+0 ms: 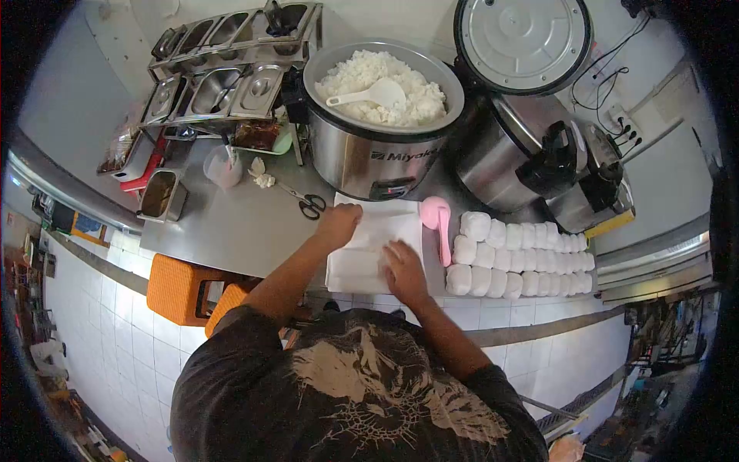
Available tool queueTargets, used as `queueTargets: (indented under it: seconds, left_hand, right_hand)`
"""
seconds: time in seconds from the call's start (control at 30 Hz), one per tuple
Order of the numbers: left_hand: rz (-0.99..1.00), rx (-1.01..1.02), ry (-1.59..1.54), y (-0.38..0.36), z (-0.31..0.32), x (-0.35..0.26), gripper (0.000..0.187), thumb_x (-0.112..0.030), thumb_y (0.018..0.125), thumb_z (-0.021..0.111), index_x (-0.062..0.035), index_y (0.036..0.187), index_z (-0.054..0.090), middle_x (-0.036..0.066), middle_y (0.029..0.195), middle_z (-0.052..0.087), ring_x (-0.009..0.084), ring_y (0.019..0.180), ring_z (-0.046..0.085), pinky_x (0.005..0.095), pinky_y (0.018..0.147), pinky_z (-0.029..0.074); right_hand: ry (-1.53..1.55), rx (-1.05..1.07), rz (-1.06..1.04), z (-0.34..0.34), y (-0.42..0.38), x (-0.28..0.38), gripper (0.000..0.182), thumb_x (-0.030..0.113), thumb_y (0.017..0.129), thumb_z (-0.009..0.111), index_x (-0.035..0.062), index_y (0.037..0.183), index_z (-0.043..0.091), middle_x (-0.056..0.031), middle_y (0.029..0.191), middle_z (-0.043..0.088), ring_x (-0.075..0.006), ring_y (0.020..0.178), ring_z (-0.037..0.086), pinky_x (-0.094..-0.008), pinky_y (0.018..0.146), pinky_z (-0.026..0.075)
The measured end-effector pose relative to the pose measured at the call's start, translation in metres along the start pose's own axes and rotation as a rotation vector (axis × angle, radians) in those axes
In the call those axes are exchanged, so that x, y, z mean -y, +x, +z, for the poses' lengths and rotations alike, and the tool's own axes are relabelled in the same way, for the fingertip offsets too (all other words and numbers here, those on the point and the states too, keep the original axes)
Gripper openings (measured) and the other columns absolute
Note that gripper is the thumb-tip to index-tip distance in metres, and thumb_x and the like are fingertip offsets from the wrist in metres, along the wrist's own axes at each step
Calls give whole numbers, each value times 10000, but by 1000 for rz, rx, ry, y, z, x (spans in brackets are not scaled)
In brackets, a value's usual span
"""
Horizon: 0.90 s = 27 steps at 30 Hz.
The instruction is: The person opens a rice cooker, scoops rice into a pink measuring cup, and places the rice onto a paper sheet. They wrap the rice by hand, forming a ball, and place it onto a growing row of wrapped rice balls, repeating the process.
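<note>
A stack of white paper sheets point(376, 224) lies on the steel table in front of me. My left hand point(337, 225) is at its upper left edge, with curled fingers closed on the paper. Over the lower right part of the paper, my right hand point(405, 271) has its fingers apart and slightly blurred, with nothing visible in them. A pink scoop point(436, 214) lies right beside the sheets, its handle pointing towards me. Black-handled scissors point(311, 205) rest to the left of my left hand.
Behind the paper stands a rice cooker point(358, 158) full of rice point(358, 75), a white paddle point(385, 94) on top. Rows of white wrapped bundles point(493, 256) line the right. Metal containers point(218, 91) sit on a rack at left. Orange stools point(178, 289) stand below the edge.
</note>
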<state>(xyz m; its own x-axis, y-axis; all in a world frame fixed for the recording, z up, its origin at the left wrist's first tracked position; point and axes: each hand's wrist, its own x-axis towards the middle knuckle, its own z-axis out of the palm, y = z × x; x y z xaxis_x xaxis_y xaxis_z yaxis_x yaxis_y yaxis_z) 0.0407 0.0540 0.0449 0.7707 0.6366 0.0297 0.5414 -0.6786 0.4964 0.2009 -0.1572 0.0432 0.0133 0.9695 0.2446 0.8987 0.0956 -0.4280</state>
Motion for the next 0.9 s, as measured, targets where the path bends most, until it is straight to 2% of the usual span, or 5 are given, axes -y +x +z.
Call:
queueTargets:
  seconds: [0.17, 0.3, 0.5, 0.7, 0.9]
  left_hand:
    - [392, -157, -130, -61, -19, -21, 97, -66, 839, 663, -99, 917, 614, 66, 953, 647, 288, 976, 615, 453, 837, 445]
    - [210, -45, 109, -92, -16, -23, 226, -106, 825, 686, -127, 1039, 617, 43, 1085, 645, 274, 1161, 577, 502, 1035, 374]
    - [247, -5, 359, -108, 49, -85, 708, -163, 858, 605, -19, 1504, 354, 151, 1586, 317, 299, 1500, 240, 647, 1171, 146]
    - [-184, 123, 10, -123, 97, -94, 823, -236, 914, 507, -6, 1585, 89, 185, 1665, 33, 330, 1544, 64, 646, 1187, 91]
    - [-353, 224, 55, -118, 111, -75, 818, -277, 862, 636, -117, 1563, 245, 231, 1652, -68, 460, 1521, -40, 792, 1079, 38]
  right_hand:
    - [-280, 218, -158, -30, 70, -12, 472, 109, 884, 568, 33, 1350, 557, -155, 1409, 526, -330, 1368, 437, -490, 1183, 271]
    - [-350, 690, -125, -54, 69, -3, 444, 103, 938, 462, 25, 1369, 535, -113, 1393, 561, -266, 1361, 460, -480, 1186, 278]
    - [-278, 287, -119, 17, -9, -23, 469, 141, 980, 435, -41, 1411, 465, -203, 1502, 441, -331, 1421, 385, -484, 1164, 319]
    - [-102, 269, 223, 37, -43, -24, 808, 406, 982, 537, -97, 1516, 198, -304, 1593, 197, -456, 1479, 203, -656, 1152, 177]
    - [-189, 397, 227, 14, -38, -16, 825, 450, 947, 587, -106, 1487, 306, -261, 1633, 110, -483, 1506, 34, -782, 1082, 75]
